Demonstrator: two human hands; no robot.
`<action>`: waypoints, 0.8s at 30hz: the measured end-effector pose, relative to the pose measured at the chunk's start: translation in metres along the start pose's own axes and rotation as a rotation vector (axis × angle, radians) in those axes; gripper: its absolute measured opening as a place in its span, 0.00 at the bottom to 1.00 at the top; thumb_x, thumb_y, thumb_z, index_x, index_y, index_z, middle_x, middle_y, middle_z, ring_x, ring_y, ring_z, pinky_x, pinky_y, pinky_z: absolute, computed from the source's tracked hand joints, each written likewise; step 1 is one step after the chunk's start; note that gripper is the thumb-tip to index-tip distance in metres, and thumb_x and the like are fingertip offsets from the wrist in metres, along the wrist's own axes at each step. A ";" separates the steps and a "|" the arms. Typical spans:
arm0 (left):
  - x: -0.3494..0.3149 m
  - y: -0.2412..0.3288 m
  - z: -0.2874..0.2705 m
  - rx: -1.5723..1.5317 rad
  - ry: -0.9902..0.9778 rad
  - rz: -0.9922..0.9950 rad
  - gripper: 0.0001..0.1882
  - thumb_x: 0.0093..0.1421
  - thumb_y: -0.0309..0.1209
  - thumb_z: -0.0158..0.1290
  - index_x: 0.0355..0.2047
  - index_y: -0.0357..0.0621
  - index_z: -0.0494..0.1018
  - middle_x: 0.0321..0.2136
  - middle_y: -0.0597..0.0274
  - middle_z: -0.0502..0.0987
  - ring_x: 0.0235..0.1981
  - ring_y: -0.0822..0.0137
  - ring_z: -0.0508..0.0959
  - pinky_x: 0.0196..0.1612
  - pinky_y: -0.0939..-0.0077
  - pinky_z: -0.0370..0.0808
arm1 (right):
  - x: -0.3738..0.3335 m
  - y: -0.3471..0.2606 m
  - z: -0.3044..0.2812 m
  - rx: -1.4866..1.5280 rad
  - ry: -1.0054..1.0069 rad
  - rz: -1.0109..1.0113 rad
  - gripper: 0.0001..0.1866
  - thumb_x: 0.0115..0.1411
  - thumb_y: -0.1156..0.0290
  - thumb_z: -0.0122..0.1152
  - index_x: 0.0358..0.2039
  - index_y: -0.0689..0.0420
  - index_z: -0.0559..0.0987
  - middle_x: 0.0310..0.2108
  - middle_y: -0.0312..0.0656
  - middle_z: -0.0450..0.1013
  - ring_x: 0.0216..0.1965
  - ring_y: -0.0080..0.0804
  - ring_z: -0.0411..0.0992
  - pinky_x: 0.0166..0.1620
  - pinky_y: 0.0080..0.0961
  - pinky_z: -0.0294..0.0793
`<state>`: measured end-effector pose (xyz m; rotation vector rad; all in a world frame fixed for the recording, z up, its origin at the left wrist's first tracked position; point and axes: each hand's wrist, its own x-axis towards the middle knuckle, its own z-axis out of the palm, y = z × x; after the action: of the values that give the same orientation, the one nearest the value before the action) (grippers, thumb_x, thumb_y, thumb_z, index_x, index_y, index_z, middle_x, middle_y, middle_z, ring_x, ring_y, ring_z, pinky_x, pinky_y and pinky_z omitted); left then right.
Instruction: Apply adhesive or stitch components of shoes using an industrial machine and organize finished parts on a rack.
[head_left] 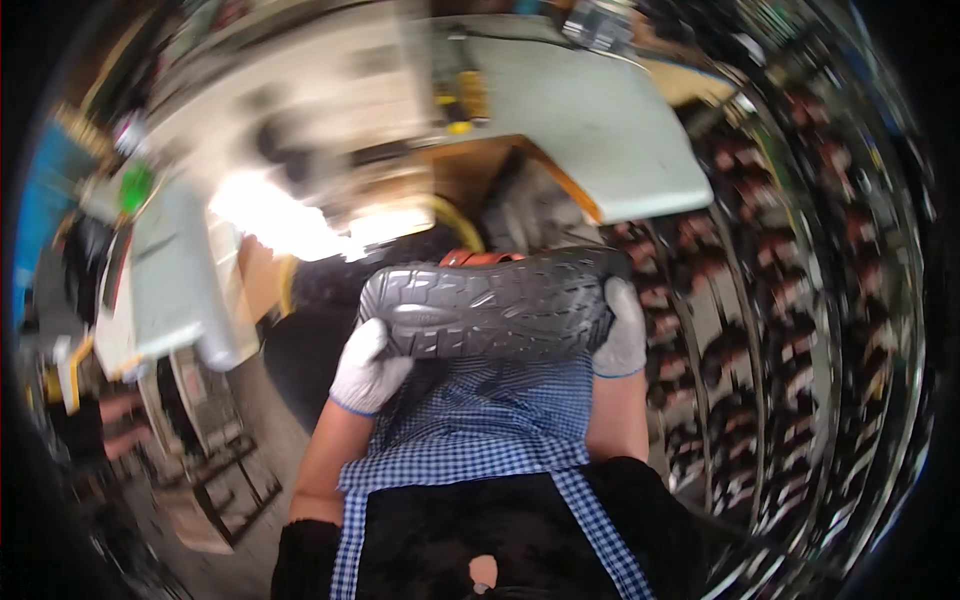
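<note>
Between my two hands, in front of my checked apron, I hold a shoe [480, 312] with its black treaded sole turned toward me. A bit of reddish-orange upper shows along its far edge; the rest of the upper is hidden behind the sole. My left hand [368, 372], in a white knitted glove, grips the left end, thumb against the sole. At the other end my right hand [622, 335], gloved alike, is closed round the shoe, with most of its fingers hidden behind it.
A sewing machine [300, 120], blurred, stands ahead with a bright light below it. Pale worktops [620, 150] flank it, one bearing yellow-and-black hand tools [462, 100]. Racks [760, 330] with many reddish shoe parts fill the right side. A metal-framed stand [215, 490] is on the floor at lower left.
</note>
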<state>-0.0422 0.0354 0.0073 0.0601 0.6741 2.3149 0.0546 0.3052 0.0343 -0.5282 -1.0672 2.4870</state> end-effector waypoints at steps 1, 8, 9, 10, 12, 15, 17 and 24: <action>0.006 -0.006 0.005 0.059 -0.044 -0.014 0.36 0.56 0.43 0.60 0.60 0.38 0.61 0.58 0.53 0.68 0.58 0.57 0.69 0.62 0.59 0.65 | -0.004 -0.005 -0.024 0.023 0.018 0.027 0.24 0.61 0.63 0.55 0.54 0.66 0.70 0.49 0.49 0.74 0.47 0.40 0.75 0.53 0.34 0.74; -0.006 -0.033 -0.051 -0.028 0.184 -0.352 0.11 0.57 0.20 0.52 0.41 0.44 0.72 0.40 0.52 0.77 0.21 0.74 0.71 0.51 0.54 0.73 | -0.078 -0.079 -0.113 -0.360 0.617 -0.503 0.15 0.57 0.74 0.60 0.45 0.65 0.77 0.41 0.42 0.77 0.40 0.29 0.76 0.47 0.26 0.75; -0.005 -0.037 -0.041 -0.001 0.237 -0.317 0.07 0.59 0.21 0.51 0.38 0.42 0.69 0.37 0.54 0.76 0.19 0.76 0.70 0.37 0.63 0.80 | -0.081 -0.080 -0.135 -0.554 0.713 -0.606 0.14 0.58 0.74 0.60 0.44 0.66 0.77 0.42 0.42 0.77 0.41 0.27 0.75 0.47 0.24 0.74; 0.002 -0.039 -0.039 0.005 0.225 -0.337 0.07 0.59 0.21 0.51 0.38 0.42 0.69 0.37 0.54 0.76 0.19 0.76 0.70 0.37 0.63 0.80 | -0.078 -0.081 -0.143 -0.703 0.821 -0.665 0.17 0.57 0.71 0.63 0.45 0.66 0.76 0.39 0.43 0.77 0.39 0.31 0.76 0.46 0.24 0.74; 0.011 -0.034 -0.040 0.112 0.296 -0.344 0.09 0.57 0.21 0.53 0.39 0.43 0.72 0.36 0.55 0.78 0.16 0.77 0.66 0.42 0.62 0.75 | -0.052 -0.071 -0.196 -1.415 1.171 -0.832 0.21 0.54 0.68 0.67 0.46 0.63 0.77 0.38 0.47 0.76 0.38 0.42 0.75 0.45 0.29 0.75; 0.017 -0.040 -0.026 0.130 0.267 -0.289 0.08 0.59 0.22 0.53 0.38 0.44 0.70 0.35 0.56 0.77 0.15 0.77 0.66 0.42 0.65 0.76 | -0.005 -0.066 -0.284 -1.859 1.210 -0.700 0.25 0.52 0.65 0.65 0.52 0.52 0.75 0.46 0.49 0.72 0.45 0.51 0.70 0.50 0.38 0.73; 0.019 -0.042 -0.012 0.180 0.247 -0.291 0.07 0.60 0.24 0.54 0.38 0.44 0.68 0.34 0.58 0.76 0.15 0.77 0.66 0.45 0.66 0.77 | 0.006 -0.063 -0.330 -2.000 1.170 -0.263 0.27 0.53 0.63 0.61 0.56 0.45 0.73 0.53 0.46 0.70 0.51 0.51 0.68 0.54 0.42 0.70; 0.011 -0.048 -0.006 0.253 0.387 -0.268 0.08 0.60 0.26 0.55 0.39 0.44 0.69 0.31 0.61 0.78 0.13 0.78 0.64 0.39 0.66 0.76 | 0.006 -0.082 -0.376 -1.754 1.521 -0.629 0.11 0.48 0.69 0.63 0.33 0.57 0.79 0.35 0.50 0.74 0.39 0.52 0.74 0.41 0.43 0.74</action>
<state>-0.0216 0.0694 -0.0232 -0.3498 1.0957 1.9880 0.2455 0.5862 -0.1463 -1.6010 -1.7161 -0.2486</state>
